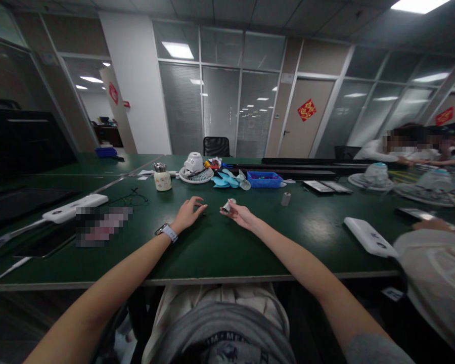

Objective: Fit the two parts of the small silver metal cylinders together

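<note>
My right hand (243,214) grips a small grey-white cylinder (226,206) between thumb and fingers, tilted and just above the green table. Its kind is too small to make out. To the left, my left hand (188,213) hovers low over the tabletop, fingers apart and slightly curled, with nothing seen in it. A tiny dark speck lies by its fingertips, too small to name. Further right, a similar grey cylinder (286,198) stands upright on the table. Beyond my hands lie light-blue fan blades (227,179) and a white fan head with its round grille (195,174).
A patterned cup of tools (163,178) and a blue tray (264,179) stand at the back. White power strips lie left (76,208) and right (369,236). Glasses (132,197) sit on the left. A person in light clothing (432,263) sits close on my right.
</note>
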`<state>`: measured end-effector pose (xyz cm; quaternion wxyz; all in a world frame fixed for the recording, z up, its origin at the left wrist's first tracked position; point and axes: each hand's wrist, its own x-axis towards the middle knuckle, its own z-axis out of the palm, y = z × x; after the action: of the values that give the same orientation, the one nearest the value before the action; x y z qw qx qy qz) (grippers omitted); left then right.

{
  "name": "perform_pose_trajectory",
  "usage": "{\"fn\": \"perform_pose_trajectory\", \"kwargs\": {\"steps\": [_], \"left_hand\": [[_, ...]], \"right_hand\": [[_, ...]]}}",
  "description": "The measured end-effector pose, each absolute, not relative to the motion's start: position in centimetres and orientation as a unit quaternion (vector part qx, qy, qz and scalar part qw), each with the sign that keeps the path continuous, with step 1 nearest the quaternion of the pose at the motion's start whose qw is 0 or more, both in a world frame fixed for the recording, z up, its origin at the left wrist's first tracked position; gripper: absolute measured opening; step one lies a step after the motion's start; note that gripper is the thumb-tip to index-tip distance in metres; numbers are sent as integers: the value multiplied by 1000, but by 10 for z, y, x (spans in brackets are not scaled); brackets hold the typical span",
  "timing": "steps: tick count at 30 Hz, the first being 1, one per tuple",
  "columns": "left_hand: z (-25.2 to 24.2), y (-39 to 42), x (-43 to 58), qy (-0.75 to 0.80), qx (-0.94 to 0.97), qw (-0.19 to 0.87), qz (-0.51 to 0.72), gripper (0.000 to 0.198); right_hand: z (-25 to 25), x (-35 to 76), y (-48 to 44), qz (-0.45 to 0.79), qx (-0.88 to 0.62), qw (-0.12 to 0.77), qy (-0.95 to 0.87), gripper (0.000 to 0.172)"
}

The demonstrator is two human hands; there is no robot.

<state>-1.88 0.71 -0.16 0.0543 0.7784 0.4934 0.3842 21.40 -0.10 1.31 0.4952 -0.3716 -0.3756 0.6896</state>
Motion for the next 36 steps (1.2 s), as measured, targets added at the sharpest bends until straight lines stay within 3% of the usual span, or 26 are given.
{"fn": "perform_pose_trajectory", "kwargs": {"steps": [7, 9, 13, 16, 18, 23, 28, 31, 34, 36], "left_hand": [[-2, 7, -19, 497, 781, 54, 374, 41], [-1, 6, -19, 498, 780, 57, 375, 41], [1, 4, -18, 499, 778, 70, 374, 42], [2, 3, -17, 500, 777, 79, 374, 42], [2, 3, -17, 501, 775, 81, 378, 42], [0, 6, -19, 502, 775, 71, 377, 42], [-2, 8, -20, 501, 781, 65, 366, 43], [-1, 7, -19, 499, 781, 63, 371, 41], [2, 5, -17, 500, 773, 53, 387, 37], [3, 4, -16, 505, 764, 44, 400, 34]], "right_hand": [[10, 208, -1, 628, -411, 505, -427, 23], [13, 218, 2, 517, -437, 535, -506, 32], [33, 282, 13, 172, -456, 622, -613, 41], [44, 352, 22, -32, -552, 675, -488, 39], [42, 392, 25, -103, -634, 656, -397, 39], [15, 440, 31, -66, -772, 544, -323, 36], [0, 440, 35, 5, -800, 499, -332, 32], [8, 437, 33, 23, -815, 487, -312, 52], [30, 418, 22, -82, -793, 523, -301, 72], [46, 388, 11, -181, -717, 566, -364, 66]]}}
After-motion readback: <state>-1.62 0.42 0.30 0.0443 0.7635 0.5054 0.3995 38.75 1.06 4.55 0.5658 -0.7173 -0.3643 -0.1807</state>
